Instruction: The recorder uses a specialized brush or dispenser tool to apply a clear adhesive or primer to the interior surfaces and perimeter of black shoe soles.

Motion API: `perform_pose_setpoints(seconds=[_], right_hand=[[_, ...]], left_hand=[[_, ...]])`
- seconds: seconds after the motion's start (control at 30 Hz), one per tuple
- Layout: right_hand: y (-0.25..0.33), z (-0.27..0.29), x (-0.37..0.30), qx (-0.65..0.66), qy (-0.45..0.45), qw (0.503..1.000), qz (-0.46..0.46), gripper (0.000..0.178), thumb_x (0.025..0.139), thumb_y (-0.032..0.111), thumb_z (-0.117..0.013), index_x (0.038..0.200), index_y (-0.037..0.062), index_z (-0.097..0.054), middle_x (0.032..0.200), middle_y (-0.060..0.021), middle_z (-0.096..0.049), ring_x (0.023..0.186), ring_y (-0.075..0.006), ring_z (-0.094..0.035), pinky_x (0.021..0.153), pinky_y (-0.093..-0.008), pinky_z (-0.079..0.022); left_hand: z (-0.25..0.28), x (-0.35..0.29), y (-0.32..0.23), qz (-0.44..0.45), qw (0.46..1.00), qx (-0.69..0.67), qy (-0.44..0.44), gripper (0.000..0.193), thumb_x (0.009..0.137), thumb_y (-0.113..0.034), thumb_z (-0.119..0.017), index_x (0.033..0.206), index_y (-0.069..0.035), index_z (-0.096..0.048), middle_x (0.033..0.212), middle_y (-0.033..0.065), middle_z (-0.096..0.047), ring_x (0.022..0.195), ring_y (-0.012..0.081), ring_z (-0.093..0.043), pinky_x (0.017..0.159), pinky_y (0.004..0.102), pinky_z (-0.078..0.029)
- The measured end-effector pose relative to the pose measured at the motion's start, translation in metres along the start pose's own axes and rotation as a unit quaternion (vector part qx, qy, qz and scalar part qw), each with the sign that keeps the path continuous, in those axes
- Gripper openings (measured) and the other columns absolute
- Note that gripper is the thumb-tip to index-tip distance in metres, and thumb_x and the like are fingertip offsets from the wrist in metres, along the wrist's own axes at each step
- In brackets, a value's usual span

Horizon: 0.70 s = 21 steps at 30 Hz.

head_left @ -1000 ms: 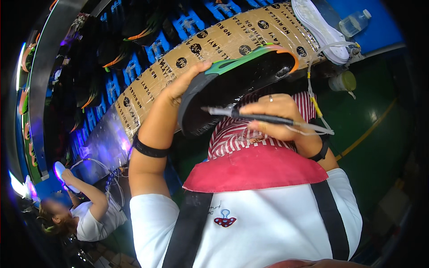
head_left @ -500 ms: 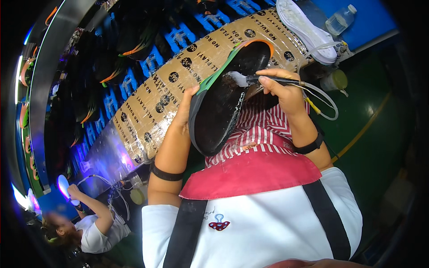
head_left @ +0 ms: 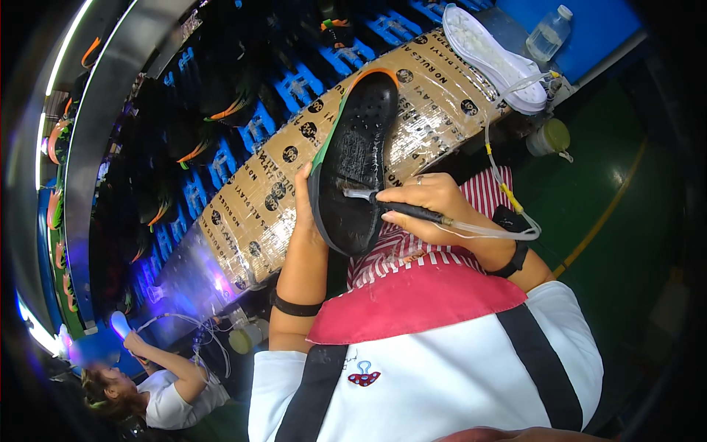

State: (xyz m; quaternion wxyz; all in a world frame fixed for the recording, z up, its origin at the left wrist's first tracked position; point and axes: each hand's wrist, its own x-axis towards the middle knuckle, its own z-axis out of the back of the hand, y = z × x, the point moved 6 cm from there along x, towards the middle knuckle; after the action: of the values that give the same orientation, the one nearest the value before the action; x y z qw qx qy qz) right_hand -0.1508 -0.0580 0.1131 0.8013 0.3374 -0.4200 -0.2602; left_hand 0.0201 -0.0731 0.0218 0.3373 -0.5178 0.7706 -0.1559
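Observation:
A black shoe sole (head_left: 357,151) with a green and orange edge is tilted in front of me, its inner face turned up. My left hand (head_left: 304,197) is closed on its left edge near the lower end; part of the fingers is hidden under it. My right hand (head_left: 428,200) grips the black handle of a glue brush (head_left: 407,209), from which a clear tube (head_left: 490,230) runs back. The brush's bristles touch the inner face below its middle, where a wet, shiny patch shows.
Printed cardboard (head_left: 272,177) under clear wrap covers the bench. Beyond it, blue racks (head_left: 298,85) hold dark shoe parts. A white sole (head_left: 493,59), a clear bottle (head_left: 549,33) and a lidded jar (head_left: 549,138) are at the right. A co-worker (head_left: 173,390) sits at the lower left.
The brush has moved from the upper right part of the sole down and left to below its middle. The sole has turned more upright and its upper end has shifted left.

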Motion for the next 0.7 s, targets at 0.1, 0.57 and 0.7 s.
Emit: perform_pose_setpoints(seconds=[0.1,0.57,0.7], right_hand=[[-0.005,0.008,0.001,0.127,-0.037,0.991,-0.028,0.022,0.073,0.009,-0.071,0.093,0.0001,-0.067,0.07,-0.0116,-0.065,0.059,-0.0174,-0.063,0.056,-0.0276,-0.048],[-0.047,0.047,-0.031,0.267,-0.203,0.911,-0.242,0.021,0.081,0.008,-0.065,0.099,-0.0034,-0.065,0.068,-0.003,-0.061,0.056,-0.0044,-0.052,0.05,-0.017,-0.039],[-0.049,0.053,-0.033,0.271,-0.213,0.908,-0.237,0.022,0.082,0.009,-0.064,0.1,-0.0033,-0.065,0.067,-0.0023,-0.061,0.055,-0.0042,-0.052,0.049,-0.0166,-0.038]], left_hand=[[0.005,-0.001,-0.003,-0.02,0.999,-0.024,-0.018,0.066,0.088,-0.054,-0.031,0.126,-0.002,-0.047,0.117,0.0191,-0.056,0.104,0.0303,-0.058,0.09,0.0443,-0.047],[0.019,-0.072,-0.058,-0.433,0.84,0.298,-0.137,0.094,0.077,-0.02,-0.069,0.145,-0.011,-0.005,0.128,0.0114,-0.044,0.115,0.0232,-0.047,0.101,0.0384,-0.038],[0.005,-0.07,-0.092,-0.431,0.863,0.224,-0.138,0.077,0.073,-0.006,-0.067,0.138,-0.007,-0.026,0.121,0.0108,-0.048,0.108,0.0217,-0.052,0.094,0.0372,-0.044]])
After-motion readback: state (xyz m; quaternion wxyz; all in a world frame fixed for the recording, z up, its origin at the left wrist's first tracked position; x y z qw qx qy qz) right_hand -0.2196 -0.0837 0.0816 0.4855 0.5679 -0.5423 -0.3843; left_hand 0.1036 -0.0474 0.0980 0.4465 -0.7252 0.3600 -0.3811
